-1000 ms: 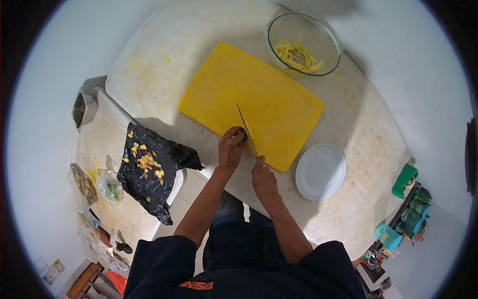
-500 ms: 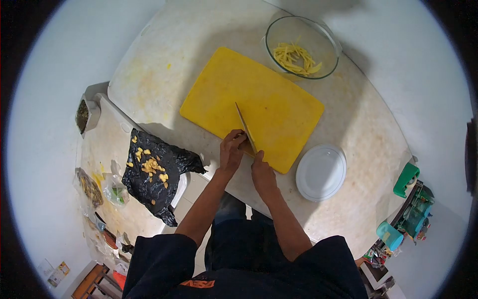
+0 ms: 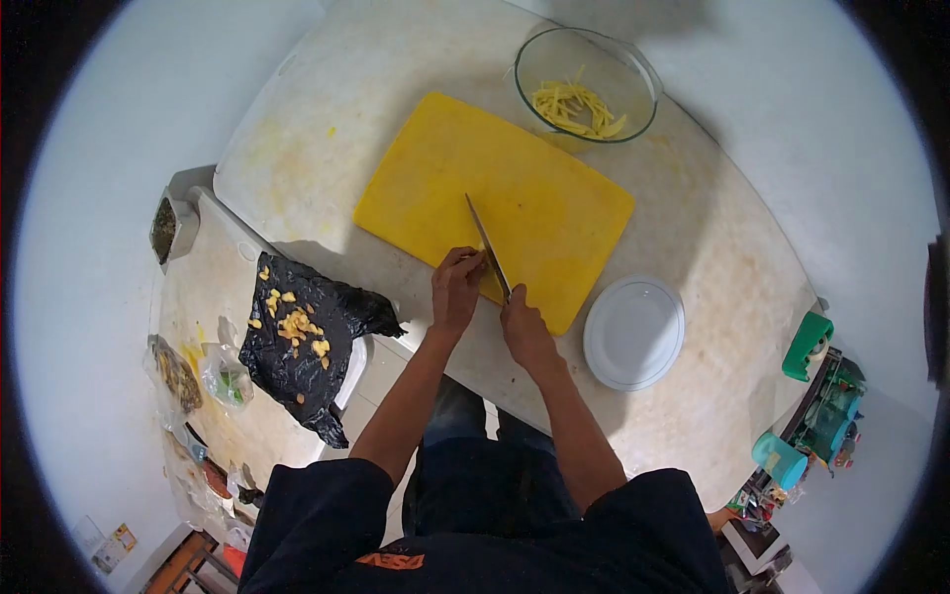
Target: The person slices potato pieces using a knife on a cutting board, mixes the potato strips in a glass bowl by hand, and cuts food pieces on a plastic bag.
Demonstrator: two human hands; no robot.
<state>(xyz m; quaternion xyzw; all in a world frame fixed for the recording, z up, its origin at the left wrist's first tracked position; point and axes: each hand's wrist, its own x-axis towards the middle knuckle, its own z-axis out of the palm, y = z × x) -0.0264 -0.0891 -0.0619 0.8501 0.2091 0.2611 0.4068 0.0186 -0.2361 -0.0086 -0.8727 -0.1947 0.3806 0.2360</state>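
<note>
Whitish table [image 3: 737, 267] takes most of the view; a second, smaller table [image 3: 220, 287] butts up to it on the left. Yellow cutting board [image 3: 534, 188] lies flat on the main one, skewed, one corner toward the far side. Black plastic bag [image 3: 334, 299] is spread over the left table near its inner corner. Oval glass bowl [image 3: 643, 79] sits just beyond the board's far right edge. White plate [image 3: 633, 332] is flat to the right of the board, near it but apart. Left grip [image 3: 457, 287]: fingers curled at the board's near edge, just beside the blade; their undersides are hidden, can't tell if anything is pinched. Right grip [image 3: 526, 322]: closed around the handle of the knife [image 3: 484, 236], at the same near edge. Blade is over the board, tip pointing away and slightly left. Yellow strips [image 3: 579, 111] lie loosely heaped in the bowl. Yellow-brown scraps [image 3: 297, 325] lie on the bag, mostly clustered, a few scattered.
</note>
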